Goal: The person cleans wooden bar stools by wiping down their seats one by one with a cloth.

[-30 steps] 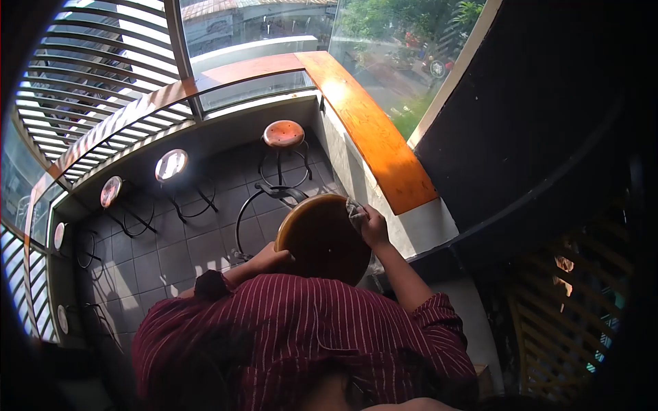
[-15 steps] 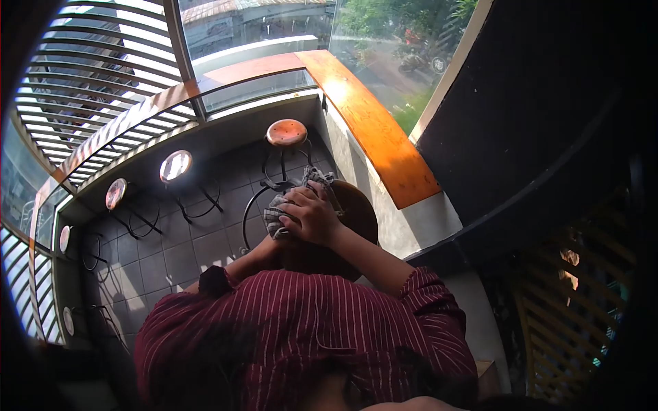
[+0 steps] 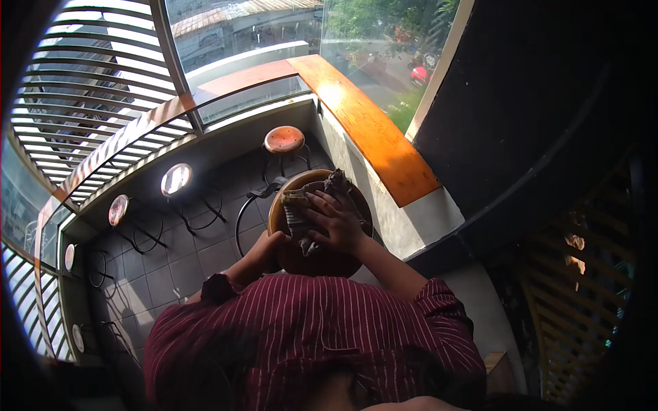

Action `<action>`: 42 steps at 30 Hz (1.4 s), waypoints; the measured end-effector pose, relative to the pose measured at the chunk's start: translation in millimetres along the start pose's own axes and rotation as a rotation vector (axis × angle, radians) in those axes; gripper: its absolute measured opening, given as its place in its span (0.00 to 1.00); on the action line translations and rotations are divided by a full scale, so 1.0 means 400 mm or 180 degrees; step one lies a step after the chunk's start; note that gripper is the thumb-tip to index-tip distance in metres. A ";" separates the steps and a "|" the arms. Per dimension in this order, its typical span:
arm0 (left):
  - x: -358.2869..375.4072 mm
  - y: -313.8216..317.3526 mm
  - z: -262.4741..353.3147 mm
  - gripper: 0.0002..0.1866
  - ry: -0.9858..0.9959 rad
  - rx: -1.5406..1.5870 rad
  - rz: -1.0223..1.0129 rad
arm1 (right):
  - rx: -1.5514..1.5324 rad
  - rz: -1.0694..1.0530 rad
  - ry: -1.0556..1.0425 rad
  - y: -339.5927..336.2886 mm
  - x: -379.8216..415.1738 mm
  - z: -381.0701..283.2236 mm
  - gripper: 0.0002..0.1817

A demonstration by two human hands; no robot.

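Note:
A round wooden stool seat (image 3: 279,214), brown with a lighter edge, is in front of my chest. My left hand (image 3: 263,251) is closed on its near left edge, thumb on top; the fingers below are hidden. My right hand (image 3: 340,225) is on a grey checked cloth (image 3: 297,218) on top of the seat, with its fingers and thumb over the crumpled fabric. One bunched end of the cloth sticks up past the fingertips. A black metal ring of the stool (image 3: 240,229) shows at the left.
More round stools (image 3: 284,140) with black metal legs stand along the low wall. An orange wooden counter (image 3: 373,130) runs along the right side by the window. Dark tiles (image 3: 188,257) cover the floor. A slatted screen (image 3: 96,75) is at the left.
My right hand has moved slightly right and down with the cloth, which is now more spread out. My left hand, earlier partly behind the right, now shows on the stool's edge.

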State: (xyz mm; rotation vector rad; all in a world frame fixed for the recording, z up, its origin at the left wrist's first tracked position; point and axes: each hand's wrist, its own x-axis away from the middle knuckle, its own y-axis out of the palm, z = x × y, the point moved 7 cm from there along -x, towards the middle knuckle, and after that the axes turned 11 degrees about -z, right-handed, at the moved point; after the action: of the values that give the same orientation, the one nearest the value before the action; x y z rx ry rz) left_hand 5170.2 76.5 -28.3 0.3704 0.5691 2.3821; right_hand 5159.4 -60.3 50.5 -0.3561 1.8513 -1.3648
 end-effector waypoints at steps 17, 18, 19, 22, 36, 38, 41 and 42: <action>-0.008 0.030 -0.062 0.16 -0.0233 -0.0732 -0.0081 | -0.0672 -0.0126 0.0407 -0.028 -0.122 0.106 0.18; -0.003 0.021 -0.068 0.16 -0.0291 -0.0828 -0.0042 | -0.0846 0.0009 0.0937 -0.029 -0.087 0.164 0.18; 0.003 0.012 -0.074 0.16 -0.0354 -0.0927 -0.0004 | -0.1018 0.0150 0.1473 -0.026 -0.047 0.216 0.18; 0.018 -0.005 -0.077 0.14 -0.0326 -0.1134 0.0087 | -0.0722 0.0630 0.1930 -0.016 0.086 0.239 0.18; -0.010 0.065 0.100 0.17 -0.0349 -0.0292 -0.0004 | -0.2081 0.1056 0.3040 -0.062 0.306 0.196 0.29; 0.005 0.119 0.163 0.27 -0.0472 -0.0007 -0.0062 | -0.1982 0.0977 0.3001 -0.149 0.260 0.199 0.26; -0.015 0.123 0.162 0.28 -0.0294 0.0156 -0.0273 | -0.1604 0.0582 0.3029 -0.214 0.196 0.222 0.24; -0.017 0.111 0.144 0.28 -0.0306 0.0190 -0.0258 | -0.1297 0.0288 0.3086 -0.216 0.177 0.233 0.24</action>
State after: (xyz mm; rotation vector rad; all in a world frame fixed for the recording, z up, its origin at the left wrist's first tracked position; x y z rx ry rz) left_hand 5174.5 58.7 42.5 0.4764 0.6004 2.2605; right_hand 5162.3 -200.9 88.0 0.2583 2.9055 -1.1657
